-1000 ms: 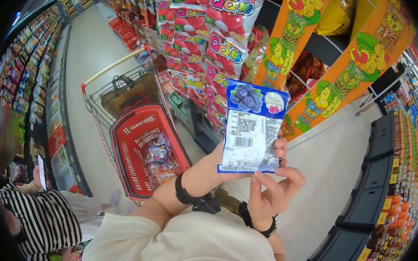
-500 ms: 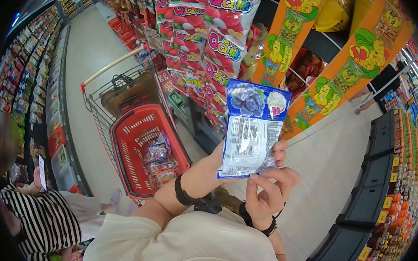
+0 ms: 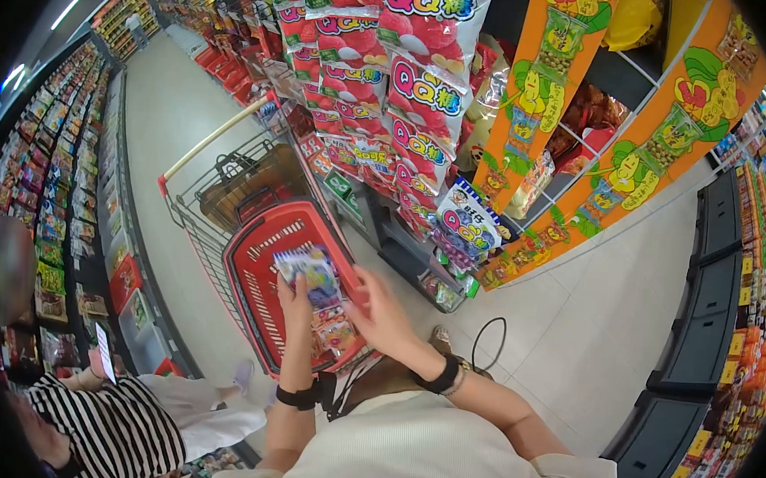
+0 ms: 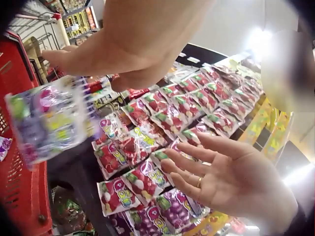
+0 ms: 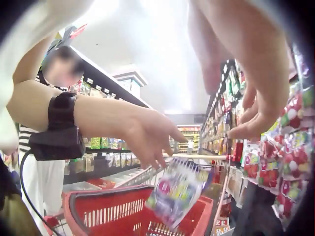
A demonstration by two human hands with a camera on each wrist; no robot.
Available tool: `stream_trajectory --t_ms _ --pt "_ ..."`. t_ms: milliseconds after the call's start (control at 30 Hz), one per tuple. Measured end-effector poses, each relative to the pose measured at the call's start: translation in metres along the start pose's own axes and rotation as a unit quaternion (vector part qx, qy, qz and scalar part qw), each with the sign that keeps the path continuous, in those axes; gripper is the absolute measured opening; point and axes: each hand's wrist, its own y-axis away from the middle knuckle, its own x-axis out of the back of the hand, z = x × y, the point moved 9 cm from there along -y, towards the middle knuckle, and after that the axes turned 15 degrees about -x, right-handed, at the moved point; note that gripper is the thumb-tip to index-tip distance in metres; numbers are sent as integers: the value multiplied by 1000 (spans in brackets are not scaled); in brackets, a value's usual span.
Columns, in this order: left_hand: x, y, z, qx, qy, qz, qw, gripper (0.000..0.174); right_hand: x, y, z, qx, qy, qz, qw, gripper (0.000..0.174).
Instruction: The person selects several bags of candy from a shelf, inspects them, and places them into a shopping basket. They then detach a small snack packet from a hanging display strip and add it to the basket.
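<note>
1. Head view: the person's left hand point(image 3: 295, 302) holds a shiny white-and-purple plastic packet point(image 3: 316, 274) over the red plastic basket point(image 3: 257, 261), its edge lying between the thumb and the fingers. The right hand point(image 3: 382, 317) is just beside it, near the basket's right rim, fingers extended and nothing gripped; whether they touch the rim I can't tell. More small colourful packets point(image 3: 334, 335) lie in the basket, which sits in a wire shopping cart point(image 3: 192, 195) with a brown bag point(image 3: 249, 185) behind it. Red-and-white candy bags point(image 3: 425, 86) hang on a rack beyond, and at the left someone in a striped top point(image 3: 126, 421) holds a phone point(image 3: 105, 353).

2. Left wrist view: the left hand reaches across the top, and the white-and-purple packet hangs tilted and blurred just below it, beside the basket's red wall. The exact pinch is hidden from here. The right hand faces it, palm showing, fingers straight and slightly spread, a thin ring point(image 4: 200, 182) on one of them.

3. Right wrist view: the left hand, below a black wristband point(image 5: 62, 110), points its fingers down at the top edge of the packet, which slants over the basket. The right hand looms large at the upper right, fingers loosely bent and apart from the packet.
</note>
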Motion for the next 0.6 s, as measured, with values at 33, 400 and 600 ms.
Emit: stream_trajectory --t_ms 33,400,600 --pt "5 -3 -13 -30 -131 1 991 45 9 1 16 -22 -17 38 999 48" --pt "-214 4 204 -170 187 -249 935 30 141 33 31 -56 -110 316 941 54" --pt "-196 13 226 -186 238 -199 932 20 147 57 -25 49 16 334 941 47"
